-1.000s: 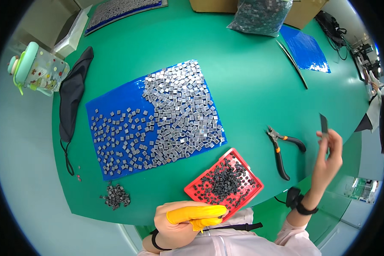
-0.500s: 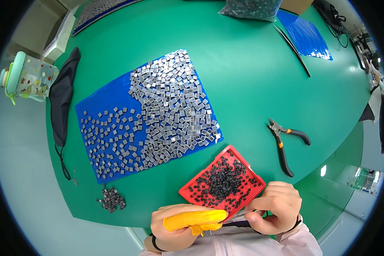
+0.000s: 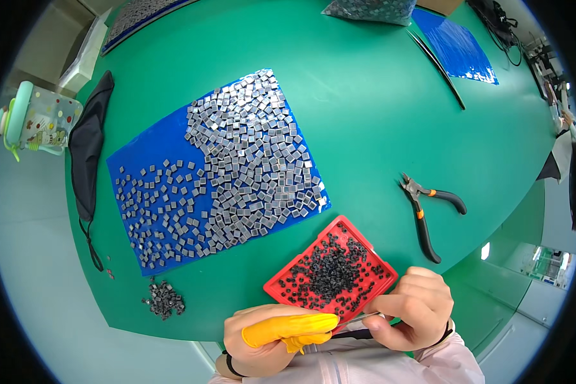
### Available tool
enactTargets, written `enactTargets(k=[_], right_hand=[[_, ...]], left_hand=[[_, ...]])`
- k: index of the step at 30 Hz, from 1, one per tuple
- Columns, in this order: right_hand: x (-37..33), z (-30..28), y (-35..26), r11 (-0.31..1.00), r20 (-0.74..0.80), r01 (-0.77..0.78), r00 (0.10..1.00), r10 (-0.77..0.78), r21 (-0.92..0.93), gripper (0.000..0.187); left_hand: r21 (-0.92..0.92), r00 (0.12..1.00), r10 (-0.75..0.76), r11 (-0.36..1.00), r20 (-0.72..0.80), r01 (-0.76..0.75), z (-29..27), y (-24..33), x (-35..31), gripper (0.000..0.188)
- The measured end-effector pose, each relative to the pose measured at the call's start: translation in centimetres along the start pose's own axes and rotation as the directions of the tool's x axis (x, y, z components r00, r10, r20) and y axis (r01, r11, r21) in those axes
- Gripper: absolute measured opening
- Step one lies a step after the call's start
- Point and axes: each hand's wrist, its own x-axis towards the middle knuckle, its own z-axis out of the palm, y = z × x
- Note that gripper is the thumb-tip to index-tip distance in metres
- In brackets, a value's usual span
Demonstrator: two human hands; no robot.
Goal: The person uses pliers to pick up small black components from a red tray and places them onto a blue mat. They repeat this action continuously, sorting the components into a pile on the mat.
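Head view: right hand [image 3: 417, 312] pinches thin strip [image 3: 360, 318], bottom centre; long axis near-horizontal, left end dipping toward left hand [image 3: 262, 338]; can't tell its grip.

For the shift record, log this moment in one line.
left hand: yellow finger covers, near red tray | right hand: pinching thin strip | red tray: black parts | pliers: spread open
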Motion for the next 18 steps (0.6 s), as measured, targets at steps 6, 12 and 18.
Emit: enactTargets(k=[6, 12, 18], right_hand=[[0.1, 0.1, -0.4, 0.993, 0.014, -0.066, 0.998, 0.065, 0.095, 0.011], [0.4, 0.1, -1.2, 0.946, 0.079, -0.226, 0.974, 0.214, 0.231, 0.009], [0.5, -0.6, -1.4, 0.873, 0.211, -0.367, 0.926, 0.312, 0.32, 0.009]], left_hand=[[0.026, 0.995, 0.071, 0.997, -0.072, -0.069, 0.3, 0.0, -0.1, 0.015], [0.071, 0.99, 0.12, 0.991, -0.075, -0.114, 0.1, -0.1, -0.2, 0.014], [0.011, 0.988, 0.113, 0.994, -0.105, -0.113, 0.3, -0.3, -0.1, 0.015]])
